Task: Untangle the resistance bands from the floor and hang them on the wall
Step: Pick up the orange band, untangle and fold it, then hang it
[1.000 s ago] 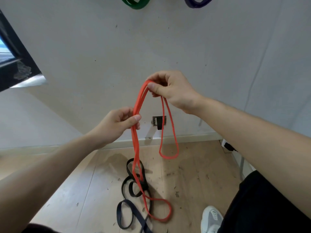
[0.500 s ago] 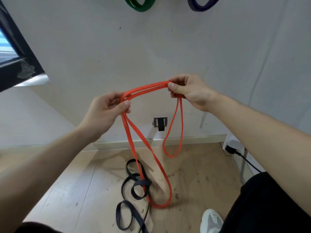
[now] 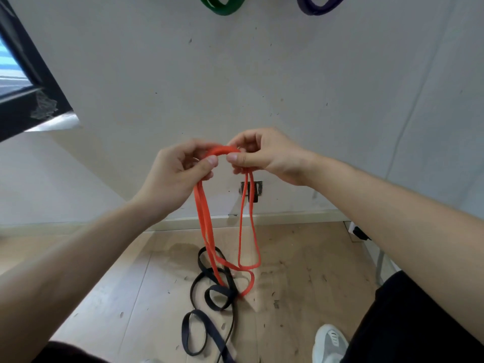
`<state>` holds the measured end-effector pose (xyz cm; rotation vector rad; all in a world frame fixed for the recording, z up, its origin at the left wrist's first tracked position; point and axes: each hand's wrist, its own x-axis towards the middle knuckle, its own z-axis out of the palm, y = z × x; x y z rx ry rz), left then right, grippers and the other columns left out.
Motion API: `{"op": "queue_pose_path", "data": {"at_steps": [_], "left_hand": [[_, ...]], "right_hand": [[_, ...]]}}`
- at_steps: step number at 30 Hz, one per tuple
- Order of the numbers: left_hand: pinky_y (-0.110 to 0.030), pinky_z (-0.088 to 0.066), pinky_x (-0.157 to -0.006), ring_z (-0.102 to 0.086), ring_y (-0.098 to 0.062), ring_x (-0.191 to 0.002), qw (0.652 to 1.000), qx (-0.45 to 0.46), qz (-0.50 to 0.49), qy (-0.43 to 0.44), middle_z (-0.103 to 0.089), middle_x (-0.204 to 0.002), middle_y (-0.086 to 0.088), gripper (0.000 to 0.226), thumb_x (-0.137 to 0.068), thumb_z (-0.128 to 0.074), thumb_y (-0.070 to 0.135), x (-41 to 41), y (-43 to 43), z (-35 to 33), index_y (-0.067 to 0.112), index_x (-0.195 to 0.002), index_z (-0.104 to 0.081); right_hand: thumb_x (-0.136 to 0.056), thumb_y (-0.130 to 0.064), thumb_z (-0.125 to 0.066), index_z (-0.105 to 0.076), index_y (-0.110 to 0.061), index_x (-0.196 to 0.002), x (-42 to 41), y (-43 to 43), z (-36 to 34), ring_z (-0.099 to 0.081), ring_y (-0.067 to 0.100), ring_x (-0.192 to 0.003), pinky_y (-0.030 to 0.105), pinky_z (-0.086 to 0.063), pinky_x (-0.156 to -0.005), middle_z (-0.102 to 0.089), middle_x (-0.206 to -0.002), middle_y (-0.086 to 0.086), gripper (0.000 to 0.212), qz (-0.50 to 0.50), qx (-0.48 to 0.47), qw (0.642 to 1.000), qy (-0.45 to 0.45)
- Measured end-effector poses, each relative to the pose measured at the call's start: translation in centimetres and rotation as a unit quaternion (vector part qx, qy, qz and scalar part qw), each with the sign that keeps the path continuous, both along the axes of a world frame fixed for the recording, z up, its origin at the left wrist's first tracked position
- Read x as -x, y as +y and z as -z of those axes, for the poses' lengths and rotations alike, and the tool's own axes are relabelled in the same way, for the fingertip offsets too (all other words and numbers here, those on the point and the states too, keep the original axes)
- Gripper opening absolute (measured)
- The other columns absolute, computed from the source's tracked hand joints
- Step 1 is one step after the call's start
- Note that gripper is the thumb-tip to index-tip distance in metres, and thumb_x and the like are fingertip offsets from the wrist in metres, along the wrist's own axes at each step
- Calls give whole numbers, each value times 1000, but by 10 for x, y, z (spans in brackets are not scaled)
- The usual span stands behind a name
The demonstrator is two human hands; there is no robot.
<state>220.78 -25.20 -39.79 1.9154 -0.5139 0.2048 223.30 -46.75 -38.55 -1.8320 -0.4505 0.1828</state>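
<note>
If you raise the orange resistance band [image 3: 222, 151] before checking its lowest loop, you may haul the dark bands [image 3: 229, 293] up with it, because that loop hangs right at their knot and you cannot tell from here whether it threads through or only crosses in front. A sharp tug would likely tighten any snag, and stretched rubber could slip from your fingertips and snap back. Your left hand [image 3: 180, 174] and right hand [image 3: 264, 153] are close together, each pinching the gathered top of the band between thumb and curled fingers, so your grip is small. The band is thin, flat and bright orange, doubled into several strands: two run down from the left hand, and a narrow loop drops from the right. It is held in front of the wall [image 3: 235, 87], its bottom down by the floor [image 3: 301, 258]. The dark bands lie coiled between the floor's wall-side edge and your shoe [image 3: 330, 341]. A green band [image 3: 222, 7] and a purple band [image 3: 319, 7] hang on the wall above.
</note>
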Motion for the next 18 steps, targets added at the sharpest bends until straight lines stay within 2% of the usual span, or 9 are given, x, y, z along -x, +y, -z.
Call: {"op": "queue_pose_path", "data": {"at_steps": [2, 4, 9, 13, 18], "left_hand": [[-24, -58, -78, -71, -12, -78, 1000, 9, 4, 22, -72, -85, 1, 20, -94, -68, 12, -1, 2, 3, 23, -111, -70], [-26, -59, -79, -73, -15, -80, 999, -8, 17, 45, -74, -86, -1, 17, -93, -69, 15, -3, 3, 8, 23, -108, -69], [-27, -59, -87, -74, -18, -89, 989, -82, 80, 95, -75, -91, -10, 12, -99, -62, 16, -2, 0, 17, 13, -108, -68], [-29, -59, -91, -74, -20, -95, 987, -83, 84, 108, -76, -95, -12, 13, -100, -60, 17, -6, 2, 19, 12, -109, -67], [-24, -58, -87, -75, -20, -92, 990, -54, 72, 109, -75, -93, -9, 15, -99, -62, 13, -10, 3, 18, 12, -113, -67]], "right_hand": [[-87, -10, -75, -73, -7, -98, 3, 1, -3, -71, 17, -75, 33, -61, -79, -71, -76, 1, 12, 27, 10, 999, -42], [-87, -10, -75, -73, -7, -97, 5, 2, -7, -70, 14, -73, 25, -59, -74, -72, -79, 3, 11, 39, 11, 996, -76], [-89, -6, -72, -71, -13, -93, 2, 2, -16, -68, 13, -75, 30, -59, -77, -71, -82, 5, 7, 76, -67, 988, -120], [-90, -3, -70, -70, -14, -87, -4, -9, -21, -66, 11, -66, 28, -58, -73, -69, -71, -5, 11, 129, -143, 973, -124], [-91, -4, -69, -69, -12, -87, -11, -22, -19, -64, 11, -61, 28, -57, -70, -68, -66, -5, 10, 167, -162, 966, -112]]}}
